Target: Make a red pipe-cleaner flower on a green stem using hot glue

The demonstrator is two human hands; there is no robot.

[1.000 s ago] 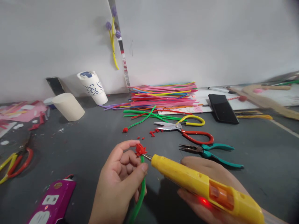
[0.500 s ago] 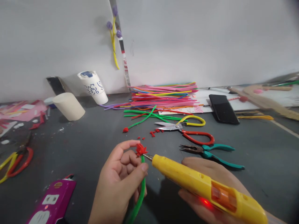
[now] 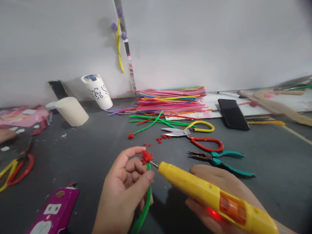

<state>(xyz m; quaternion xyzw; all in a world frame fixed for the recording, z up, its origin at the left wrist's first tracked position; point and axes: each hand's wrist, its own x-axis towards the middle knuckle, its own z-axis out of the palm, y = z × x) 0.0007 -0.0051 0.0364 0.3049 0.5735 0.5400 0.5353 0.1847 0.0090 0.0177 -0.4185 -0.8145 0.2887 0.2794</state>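
My left hand is closed on the green stem of a flower, pinched between thumb and fingers. At its top sits a small red flower head, with the index fingertip touching its upper left side. My right hand is wrapped round a yellow hot glue gun, which glows red underneath. The gun's metal nozzle points left and meets the lower right of the flower head. Beyond them lie red scraps and a second red bud on a green stem.
Scissors and teal pliers lie beyond my right hand. Coloured pipe cleaners are heaped at the wall, near a black phone. A purple power strip and more scissors are at left, near another person's hand.
The red flower head has turned slightly against the nozzle. My hands have barely moved. Another person's hand has come into view at the left edge.
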